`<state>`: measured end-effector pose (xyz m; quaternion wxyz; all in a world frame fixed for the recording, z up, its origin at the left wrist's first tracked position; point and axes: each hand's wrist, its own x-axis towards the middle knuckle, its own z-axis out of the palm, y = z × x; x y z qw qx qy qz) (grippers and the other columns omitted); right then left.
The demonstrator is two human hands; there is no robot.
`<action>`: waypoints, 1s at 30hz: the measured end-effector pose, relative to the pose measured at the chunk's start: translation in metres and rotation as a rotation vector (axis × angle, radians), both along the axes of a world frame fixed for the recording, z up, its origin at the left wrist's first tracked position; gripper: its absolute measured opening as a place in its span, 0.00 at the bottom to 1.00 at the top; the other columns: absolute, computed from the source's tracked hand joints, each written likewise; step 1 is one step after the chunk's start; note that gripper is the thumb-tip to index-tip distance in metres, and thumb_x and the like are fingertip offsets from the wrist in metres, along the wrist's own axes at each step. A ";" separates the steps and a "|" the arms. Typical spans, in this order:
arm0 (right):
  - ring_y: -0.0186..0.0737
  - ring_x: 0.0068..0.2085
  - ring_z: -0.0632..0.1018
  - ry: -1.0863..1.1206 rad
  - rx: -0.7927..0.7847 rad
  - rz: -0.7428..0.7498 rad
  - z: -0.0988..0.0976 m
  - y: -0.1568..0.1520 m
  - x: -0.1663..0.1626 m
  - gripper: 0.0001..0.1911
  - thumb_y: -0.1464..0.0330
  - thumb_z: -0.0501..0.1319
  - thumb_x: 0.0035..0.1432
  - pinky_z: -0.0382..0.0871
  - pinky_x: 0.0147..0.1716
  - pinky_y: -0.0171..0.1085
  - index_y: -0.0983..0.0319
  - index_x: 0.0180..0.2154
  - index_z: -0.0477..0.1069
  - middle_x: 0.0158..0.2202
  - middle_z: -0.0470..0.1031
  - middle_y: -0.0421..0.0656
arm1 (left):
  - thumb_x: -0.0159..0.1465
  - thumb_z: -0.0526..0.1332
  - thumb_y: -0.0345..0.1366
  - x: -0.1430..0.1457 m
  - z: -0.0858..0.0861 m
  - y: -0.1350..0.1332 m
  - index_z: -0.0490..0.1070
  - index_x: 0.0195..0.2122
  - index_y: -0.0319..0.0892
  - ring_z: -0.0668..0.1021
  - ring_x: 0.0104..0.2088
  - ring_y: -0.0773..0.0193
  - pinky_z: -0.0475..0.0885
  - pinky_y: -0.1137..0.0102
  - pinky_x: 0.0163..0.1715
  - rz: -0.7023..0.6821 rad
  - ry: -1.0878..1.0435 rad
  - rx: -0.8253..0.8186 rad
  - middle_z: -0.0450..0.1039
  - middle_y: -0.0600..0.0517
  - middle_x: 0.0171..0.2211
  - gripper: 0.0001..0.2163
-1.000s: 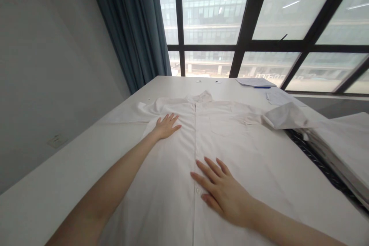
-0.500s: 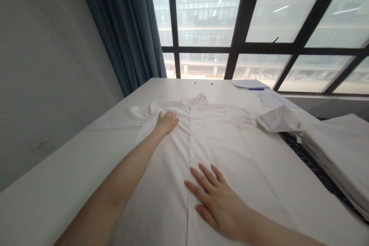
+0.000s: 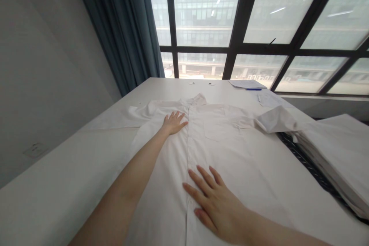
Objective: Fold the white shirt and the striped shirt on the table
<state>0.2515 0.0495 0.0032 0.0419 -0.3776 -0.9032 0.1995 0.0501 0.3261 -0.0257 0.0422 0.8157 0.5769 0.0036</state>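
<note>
A white button-up shirt [image 3: 227, 153] lies front side up on the white table [image 3: 72, 165], its collar toward the window and its sleeves spread to both sides. My left hand [image 3: 174, 123] rests on the upper chest of the shirt, left of the button placket, with the fingers spread. Lower down, my right hand [image 3: 215, 200] lies flat on the shirt front, fingers apart, their tips by the placket. Neither hand grips the cloth. The shirt's lower hem is out of view.
On the right, a stack of folded white cloth [image 3: 340, 150] sits on something dark with light stripes [image 3: 308, 165]; the right sleeve's end reaches it. Papers [image 3: 248, 83] and a blue pen [image 3: 253, 89] lie at the far right. A blue curtain [image 3: 123, 27] hangs beside the window.
My left hand has slid a little to the right over the chest of the shirt, toward the placket, and its fingers have spread. My right hand stays nearly in place.
</note>
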 end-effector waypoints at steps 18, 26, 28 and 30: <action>0.56 0.69 0.49 -0.174 0.215 -0.468 -0.008 0.142 0.034 0.31 0.55 0.47 0.67 0.46 0.63 0.57 0.59 0.67 0.53 0.70 0.47 0.48 | 0.66 0.39 0.61 -0.008 -0.006 -0.008 0.42 0.70 0.37 0.45 0.70 0.49 0.46 0.50 0.65 0.099 0.016 0.017 0.36 0.40 0.70 0.39; 0.55 0.69 0.47 -0.201 0.176 -0.474 -0.025 0.125 0.043 0.33 0.50 0.42 0.67 0.44 0.64 0.57 0.56 0.68 0.48 0.71 0.44 0.45 | 0.66 0.39 0.60 -0.011 -0.007 -0.025 0.42 0.70 0.34 0.45 0.70 0.49 0.45 0.51 0.65 0.068 0.027 0.024 0.36 0.38 0.70 0.40; 0.57 0.68 0.52 -0.194 0.199 -0.446 -0.019 0.127 0.046 0.32 0.50 0.43 0.67 0.46 0.62 0.60 0.55 0.67 0.52 0.70 0.49 0.46 | 0.68 0.40 0.58 -0.011 -0.006 -0.029 0.43 0.70 0.33 0.46 0.69 0.48 0.46 0.50 0.64 0.063 0.025 0.034 0.37 0.37 0.70 0.38; 0.57 0.63 0.63 -0.190 0.239 -0.433 -0.011 0.138 0.049 0.28 0.51 0.44 0.67 0.49 0.60 0.62 0.53 0.63 0.62 0.65 0.61 0.48 | 0.68 0.41 0.56 -0.009 -0.005 -0.030 0.45 0.69 0.33 0.47 0.69 0.49 0.47 0.51 0.64 0.048 0.022 0.049 0.39 0.37 0.70 0.36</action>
